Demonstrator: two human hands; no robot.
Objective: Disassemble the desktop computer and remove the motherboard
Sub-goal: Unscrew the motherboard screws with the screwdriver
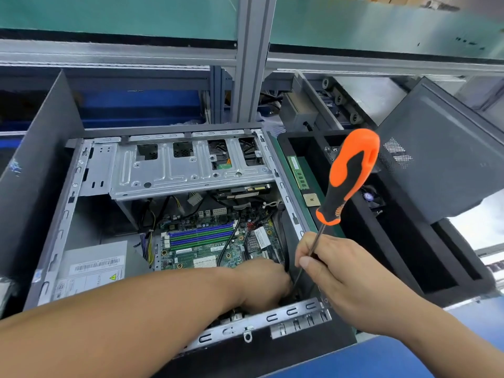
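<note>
My left hand (263,285) reaches down into the near right corner of the open desktop computer case (65,214), knuckles up; its fingers are hidden below, so I cannot tell whether they grip anything. My right hand (335,271), just beside it over the case's right wall, pinches the thin metal shaft of one screwdriver (347,175) between thumb and fingers, the orange-and-black handle tilted up and away, the tip dipping toward my left hand. The green motherboard (201,246) lies flat on the case floor just beyond my left hand, with four memory slots, two blue and two green. One power supply (92,266) sits left of my forearm; one metal drive cage (188,167) spans the far side.
</note>
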